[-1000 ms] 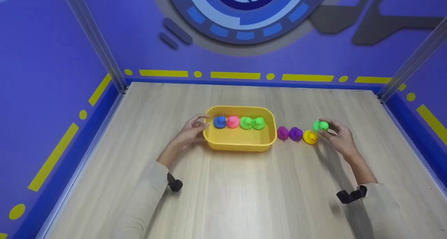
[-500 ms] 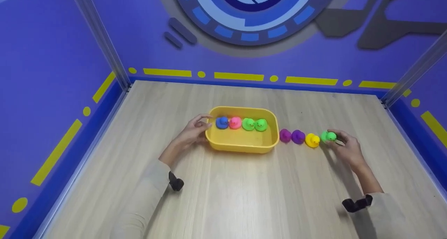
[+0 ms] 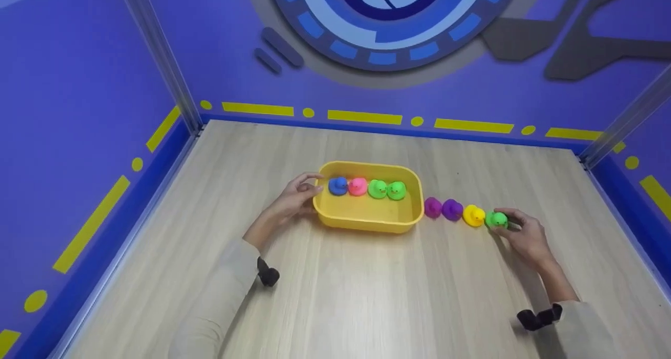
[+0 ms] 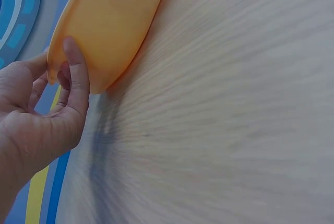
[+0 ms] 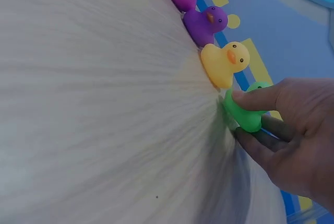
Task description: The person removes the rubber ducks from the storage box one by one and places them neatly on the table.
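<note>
My right hand [image 3: 528, 238] pinches a green rubber duck [image 5: 243, 113] between thumb and fingers, low at the table beside a yellow duck [image 3: 474, 216]. Two purple ducks [image 5: 205, 24] continue that row toward the yellow plastic bin [image 3: 367, 224]. At the bin's left end, my left hand [image 3: 291, 200] grips the rim, its thumb [image 4: 77, 65] against the outer wall. Inside the bin sit a blue duck [image 3: 338, 186], a pink duck [image 3: 358, 186] and two green ducks [image 3: 387, 190], lined up side by side.
The wooden tabletop [image 3: 361, 296] carries everything. Blue-purple panels [image 3: 230, 50] with yellow markings stand along its back and both sides. A black wrist camera [image 3: 539, 317] is strapped at the right sleeve, another black device [image 3: 268, 273] at the left.
My right hand has brought the green duck down to the right end of the row beside the yellow duck. My left hand has stayed on the bin's rim. The head view has shifted slightly.
</note>
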Demonstrator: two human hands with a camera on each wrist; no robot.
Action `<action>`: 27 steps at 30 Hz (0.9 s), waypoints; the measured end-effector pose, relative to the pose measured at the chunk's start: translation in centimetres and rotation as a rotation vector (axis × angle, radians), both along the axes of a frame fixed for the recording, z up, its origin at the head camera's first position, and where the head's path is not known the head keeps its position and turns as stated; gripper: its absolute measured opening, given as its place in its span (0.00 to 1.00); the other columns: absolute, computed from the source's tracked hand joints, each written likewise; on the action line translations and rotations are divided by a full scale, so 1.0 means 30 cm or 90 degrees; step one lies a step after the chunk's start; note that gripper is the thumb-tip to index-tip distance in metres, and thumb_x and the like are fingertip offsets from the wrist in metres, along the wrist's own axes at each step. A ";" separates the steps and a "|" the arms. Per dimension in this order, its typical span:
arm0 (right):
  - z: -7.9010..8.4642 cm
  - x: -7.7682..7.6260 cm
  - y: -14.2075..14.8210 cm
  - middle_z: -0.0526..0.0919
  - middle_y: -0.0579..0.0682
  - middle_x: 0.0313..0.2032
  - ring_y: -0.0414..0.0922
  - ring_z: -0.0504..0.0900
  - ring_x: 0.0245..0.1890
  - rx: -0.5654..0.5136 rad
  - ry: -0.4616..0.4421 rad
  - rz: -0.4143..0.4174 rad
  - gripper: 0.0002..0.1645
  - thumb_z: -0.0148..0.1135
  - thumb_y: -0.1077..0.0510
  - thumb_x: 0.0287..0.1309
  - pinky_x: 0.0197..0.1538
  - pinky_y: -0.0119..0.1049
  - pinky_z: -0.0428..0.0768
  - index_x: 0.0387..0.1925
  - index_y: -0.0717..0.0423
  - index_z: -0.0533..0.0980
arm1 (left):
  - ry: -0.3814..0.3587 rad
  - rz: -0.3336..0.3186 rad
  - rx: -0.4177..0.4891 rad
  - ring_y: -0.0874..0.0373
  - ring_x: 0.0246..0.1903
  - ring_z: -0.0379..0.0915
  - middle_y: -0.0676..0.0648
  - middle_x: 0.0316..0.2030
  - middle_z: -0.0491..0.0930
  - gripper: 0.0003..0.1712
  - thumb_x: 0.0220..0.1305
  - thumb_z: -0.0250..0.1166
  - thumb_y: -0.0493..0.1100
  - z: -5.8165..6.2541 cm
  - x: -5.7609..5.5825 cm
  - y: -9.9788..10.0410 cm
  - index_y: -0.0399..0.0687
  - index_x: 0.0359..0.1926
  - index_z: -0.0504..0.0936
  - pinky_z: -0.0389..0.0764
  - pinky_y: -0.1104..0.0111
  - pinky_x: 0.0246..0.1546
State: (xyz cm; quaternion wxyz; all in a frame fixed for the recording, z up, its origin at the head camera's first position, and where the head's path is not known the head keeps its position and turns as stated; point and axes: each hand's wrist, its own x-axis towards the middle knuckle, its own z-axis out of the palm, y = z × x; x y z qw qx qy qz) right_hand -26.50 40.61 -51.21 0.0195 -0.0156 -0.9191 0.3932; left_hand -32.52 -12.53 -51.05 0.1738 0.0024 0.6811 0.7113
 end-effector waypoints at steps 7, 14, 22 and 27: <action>0.011 -0.003 0.005 0.76 0.70 0.62 0.62 0.73 0.63 0.003 0.012 0.021 0.30 0.69 0.63 0.64 0.49 0.08 0.69 0.65 0.67 0.72 | -0.015 0.011 -0.007 0.49 0.48 0.79 0.36 0.54 0.73 0.25 0.74 0.63 0.44 0.010 -0.007 0.004 0.53 0.68 0.73 0.86 0.66 0.40; 0.028 -0.023 0.004 0.74 0.73 0.61 0.64 0.74 0.62 0.028 -0.034 0.024 0.32 0.68 0.62 0.64 0.44 0.10 0.65 0.66 0.68 0.71 | -0.017 0.009 -0.010 0.48 0.49 0.79 0.36 0.55 0.73 0.24 0.72 0.65 0.45 0.022 -0.019 0.005 0.56 0.67 0.74 0.86 0.66 0.40; 0.025 -0.016 0.000 0.74 0.72 0.63 0.64 0.74 0.62 0.040 -0.023 0.044 0.33 0.70 0.61 0.62 0.45 0.11 0.65 0.67 0.66 0.71 | -0.024 0.014 -0.003 0.49 0.47 0.79 0.37 0.53 0.74 0.23 0.72 0.65 0.45 0.015 -0.012 0.004 0.56 0.66 0.75 0.86 0.66 0.39; 0.033 0.002 0.001 0.73 0.72 0.64 0.67 0.73 0.64 0.039 -0.009 0.050 0.35 0.70 0.62 0.62 0.53 0.19 0.76 0.68 0.66 0.69 | -0.018 0.011 -0.001 0.50 0.46 0.79 0.39 0.51 0.74 0.23 0.73 0.65 0.44 0.006 -0.005 0.004 0.54 0.66 0.75 0.86 0.66 0.37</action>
